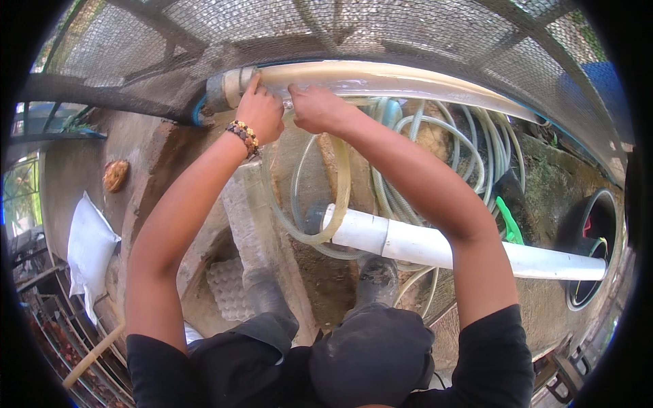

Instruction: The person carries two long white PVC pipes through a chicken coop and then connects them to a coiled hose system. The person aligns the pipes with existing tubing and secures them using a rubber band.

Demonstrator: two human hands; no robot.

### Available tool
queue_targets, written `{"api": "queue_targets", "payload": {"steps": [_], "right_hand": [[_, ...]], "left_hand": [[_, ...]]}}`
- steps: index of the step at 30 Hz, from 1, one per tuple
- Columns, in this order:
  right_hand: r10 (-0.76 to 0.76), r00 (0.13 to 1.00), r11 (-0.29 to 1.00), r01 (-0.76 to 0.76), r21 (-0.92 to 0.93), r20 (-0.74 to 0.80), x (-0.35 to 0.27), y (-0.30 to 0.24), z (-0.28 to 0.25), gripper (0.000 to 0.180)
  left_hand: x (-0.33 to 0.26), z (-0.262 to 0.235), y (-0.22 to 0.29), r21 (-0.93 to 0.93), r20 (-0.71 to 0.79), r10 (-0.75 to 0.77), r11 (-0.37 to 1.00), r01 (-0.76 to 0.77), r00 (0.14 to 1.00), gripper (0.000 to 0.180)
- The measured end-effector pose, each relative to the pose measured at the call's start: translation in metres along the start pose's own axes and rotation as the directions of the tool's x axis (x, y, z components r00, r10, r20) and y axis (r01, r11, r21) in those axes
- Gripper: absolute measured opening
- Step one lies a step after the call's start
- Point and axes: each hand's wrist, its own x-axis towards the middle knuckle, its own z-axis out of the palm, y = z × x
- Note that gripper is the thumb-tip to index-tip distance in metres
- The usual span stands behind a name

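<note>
A long cream open trough (381, 78), like a pipe cut lengthwise, runs across the far side, its inside shiny and wet. Its left end meets a grey pipe collar (235, 87). At that joint is my left hand (260, 112), index finger stretched over the near rim beside the collar, other fingers curled against the rim. Just right of it, my right hand (316, 109) closes at the same rim with a bent fingertip over the edge. Both thumbs are mostly hidden. Beneath my hands hangs a loop of clear hose (345, 180).
Mesh netting (354, 30) rises behind the trough. Coiled hoses (476, 146) lie to the right. A white pipe (435, 248) crosses to a black round container (612, 217), near a green object (508, 221). A concrete block (255, 217) and white sack (92, 245) are left.
</note>
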Motion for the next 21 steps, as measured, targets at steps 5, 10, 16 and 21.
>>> {"api": "queue_targets", "payload": {"steps": [5, 10, 16, 21], "right_hand": [[0.212, 0.977, 0.976, -0.213, -0.038, -0.016, -0.028, 0.034, -0.018, 0.050], [0.478, 0.869, 0.876, -0.463, 0.132, -0.125, -0.071, 0.104, -0.019, 0.039], [0.672, 0.676, 0.741, -0.604, 0.295, -0.302, -0.119, 0.138, -0.020, 0.029], [0.688, 0.675, 0.722, -0.606, 0.333, -0.266, -0.129, 0.133, -0.030, 0.040]], "left_hand": [[0.011, 0.012, 0.022, -0.412, -0.123, -0.077, 0.911, 0.020, 0.989, 0.050], [0.009, 0.025, 0.035, -0.477, -0.197, -0.136, 0.878, 0.026, 0.971, 0.055], [0.005, 0.033, 0.039, -0.486, -0.295, -0.153, 0.874, -0.010, 0.943, 0.052], [0.005, 0.035, 0.044, -0.545, -0.253, -0.189, 0.838, 0.021, 0.949, 0.048]]}}
